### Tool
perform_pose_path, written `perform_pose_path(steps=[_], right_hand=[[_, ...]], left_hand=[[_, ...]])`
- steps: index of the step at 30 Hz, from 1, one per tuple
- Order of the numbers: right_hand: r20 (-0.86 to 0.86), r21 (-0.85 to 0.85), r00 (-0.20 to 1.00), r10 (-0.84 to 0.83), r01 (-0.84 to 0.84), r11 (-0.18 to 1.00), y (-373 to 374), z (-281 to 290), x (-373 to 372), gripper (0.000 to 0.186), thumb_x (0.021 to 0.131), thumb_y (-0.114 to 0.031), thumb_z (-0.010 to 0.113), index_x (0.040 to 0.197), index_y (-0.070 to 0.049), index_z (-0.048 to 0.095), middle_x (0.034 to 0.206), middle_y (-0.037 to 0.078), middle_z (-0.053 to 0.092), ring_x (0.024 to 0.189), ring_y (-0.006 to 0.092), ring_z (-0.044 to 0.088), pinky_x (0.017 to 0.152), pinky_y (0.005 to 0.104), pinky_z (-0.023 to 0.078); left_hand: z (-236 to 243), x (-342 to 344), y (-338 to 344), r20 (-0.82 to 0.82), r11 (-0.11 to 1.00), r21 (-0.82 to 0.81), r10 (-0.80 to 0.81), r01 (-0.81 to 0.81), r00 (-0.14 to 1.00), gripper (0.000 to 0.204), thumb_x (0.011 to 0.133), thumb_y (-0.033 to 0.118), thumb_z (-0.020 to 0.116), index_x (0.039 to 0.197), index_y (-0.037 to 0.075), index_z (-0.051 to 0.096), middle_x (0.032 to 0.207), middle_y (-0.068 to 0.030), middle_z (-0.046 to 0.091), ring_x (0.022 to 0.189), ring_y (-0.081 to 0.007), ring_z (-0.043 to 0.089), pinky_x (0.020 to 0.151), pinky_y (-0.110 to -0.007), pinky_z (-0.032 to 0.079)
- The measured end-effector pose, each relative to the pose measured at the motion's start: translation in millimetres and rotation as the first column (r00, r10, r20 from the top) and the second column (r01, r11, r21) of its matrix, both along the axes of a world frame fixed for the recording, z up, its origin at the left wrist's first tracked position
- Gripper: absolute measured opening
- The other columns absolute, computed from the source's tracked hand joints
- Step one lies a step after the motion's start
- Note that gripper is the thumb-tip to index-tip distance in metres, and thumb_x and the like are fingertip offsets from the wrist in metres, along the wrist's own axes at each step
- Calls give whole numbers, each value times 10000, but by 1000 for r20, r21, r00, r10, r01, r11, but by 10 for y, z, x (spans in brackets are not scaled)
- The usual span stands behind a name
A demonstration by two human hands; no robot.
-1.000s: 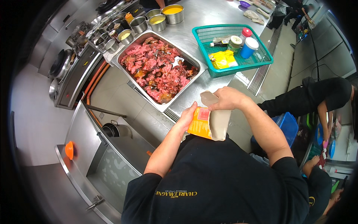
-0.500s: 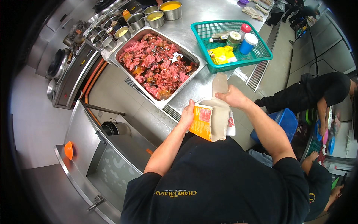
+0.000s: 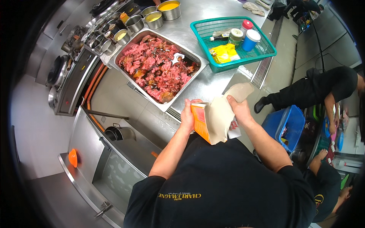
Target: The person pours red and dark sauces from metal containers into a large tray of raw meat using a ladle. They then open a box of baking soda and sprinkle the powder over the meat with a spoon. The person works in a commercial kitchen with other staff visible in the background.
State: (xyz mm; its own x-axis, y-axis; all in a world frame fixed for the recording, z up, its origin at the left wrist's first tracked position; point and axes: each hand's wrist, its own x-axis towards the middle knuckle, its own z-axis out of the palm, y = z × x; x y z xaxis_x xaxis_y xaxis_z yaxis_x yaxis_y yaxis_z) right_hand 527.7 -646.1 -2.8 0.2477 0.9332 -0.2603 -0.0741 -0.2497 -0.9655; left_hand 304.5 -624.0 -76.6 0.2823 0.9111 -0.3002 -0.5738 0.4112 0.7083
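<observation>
Between my hands is a torn-open orange and white carton (image 3: 201, 119), its bare grey-brown cardboard inside facing up. My left hand (image 3: 188, 115) is wrapped round the orange side. On the other side, my right hand (image 3: 239, 110) grips the carton's bent-out flap, thumb on the grey cardboard. Whether anything is inside the carton I cannot tell. Beyond it, a deep steel tray (image 3: 189, 82) holds red raw meat pieces in dark liquid, with a white utensil (image 3: 177, 58) lying on top.
A green plastic basket (image 3: 243, 63) on the steel counter holds jars, a bottle and a yellow packet (image 3: 224, 54). Steel pots (image 3: 170, 13) stand at the back. A sink (image 3: 118, 171) lies to my left. Co-workers and a blue bin (image 3: 281, 123) are to my right.
My right hand has moved lower and the carton's flap now bends further out to the right, with more of its inside showing. The view has shifted slightly.
</observation>
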Motion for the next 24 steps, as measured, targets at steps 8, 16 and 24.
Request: perform_pose_path(steps=[8, 16, 24], right_hand=[[-125, 55, 950, -286, 294, 954, -179, 27, 317, 333, 987, -196, 640, 1214, 46, 610, 1160, 107, 663, 1048, 197, 627, 901, 330, 501], [397, 522, 901, -178, -62, 851, -184, 1108, 307, 194, 991, -171, 639, 1035, 12, 686, 895, 35, 687, 809, 119, 617, 725, 278, 505], [510, 280, 846, 155, -333, 900, 43, 1491, 626, 246, 971, -224, 664, 1061, 5, 681, 926, 67, 707, 792, 142, 640, 711, 300, 521]], left_hand=[[13, -210, 280, 145, 973, -123, 211, -194, 967, 758, 979, 728, 302, 1150, 59, 614, 917, -113, 658, 800, -289, 662, 713, -431, 560], [391, 43, 277, 413, 997, -41, -39, 61, 910, 666, 969, 627, 441, 1230, 33, 593, 1158, -176, 649, 1152, -415, 609, 984, -534, 495], [182, 19, 164, 483, 875, -58, -396, 480, 781, 499, 996, 426, 546, 1221, -17, 591, 1370, -252, 569, 1271, -371, 551, 1099, -496, 428]])
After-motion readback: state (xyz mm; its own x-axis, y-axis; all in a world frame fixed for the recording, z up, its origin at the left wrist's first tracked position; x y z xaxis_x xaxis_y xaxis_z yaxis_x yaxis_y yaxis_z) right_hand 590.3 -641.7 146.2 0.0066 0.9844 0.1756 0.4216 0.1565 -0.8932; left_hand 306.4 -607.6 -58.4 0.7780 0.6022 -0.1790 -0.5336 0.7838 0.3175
